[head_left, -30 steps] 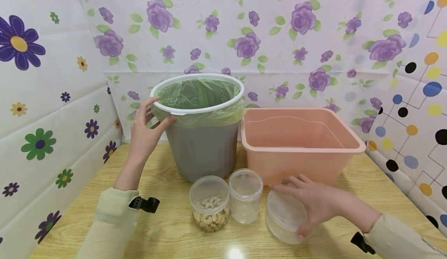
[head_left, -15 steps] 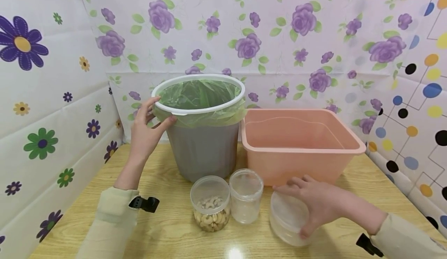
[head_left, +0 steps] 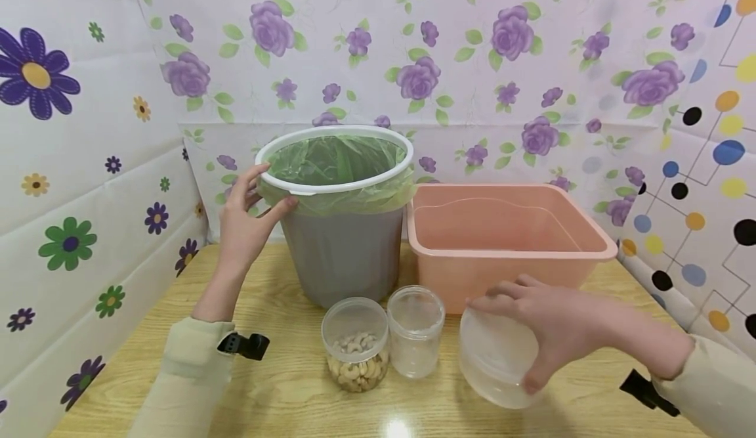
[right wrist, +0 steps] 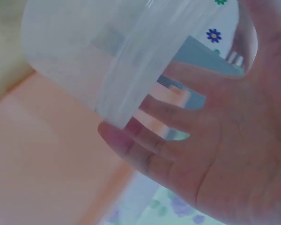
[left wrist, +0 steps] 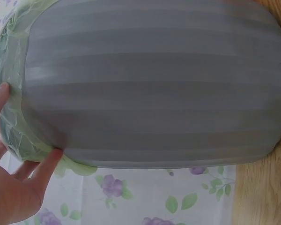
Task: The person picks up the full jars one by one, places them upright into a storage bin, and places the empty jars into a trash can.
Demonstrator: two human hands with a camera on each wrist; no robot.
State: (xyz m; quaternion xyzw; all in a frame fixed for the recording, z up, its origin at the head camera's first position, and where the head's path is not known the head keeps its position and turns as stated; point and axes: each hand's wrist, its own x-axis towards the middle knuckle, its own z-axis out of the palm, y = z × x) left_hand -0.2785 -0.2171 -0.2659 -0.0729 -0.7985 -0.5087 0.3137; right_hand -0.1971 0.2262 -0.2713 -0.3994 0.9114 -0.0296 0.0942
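Note:
My left hand (head_left: 245, 221) holds the white rim of a grey trash bin (head_left: 348, 254) at its left side, fingers behind and thumb in front. A thin green trash bag (head_left: 384, 192) lines the bin and folds over its top. In the left wrist view the fingertips press the bag against the bin wall. My right hand (head_left: 558, 326) grips a wide clear plastic jar (head_left: 499, 359) from above, thumb on its near side and fingers on its far side. The right wrist view shows that jar (right wrist: 79, 51) between spread fingers. Nothing shows inside it.
A clear jar of cashews (head_left: 357, 359) and a narrower clear jar (head_left: 416, 336) stand side by side before the bin. Behind the right hand sits a pink plastic tub (head_left: 502, 280). Flowered sheets enclose the wooden table (head_left: 283, 385).
My right hand has moved to the right and a little up with the clear jar, which looks slightly larger. The left hand and the bin have stayed put.

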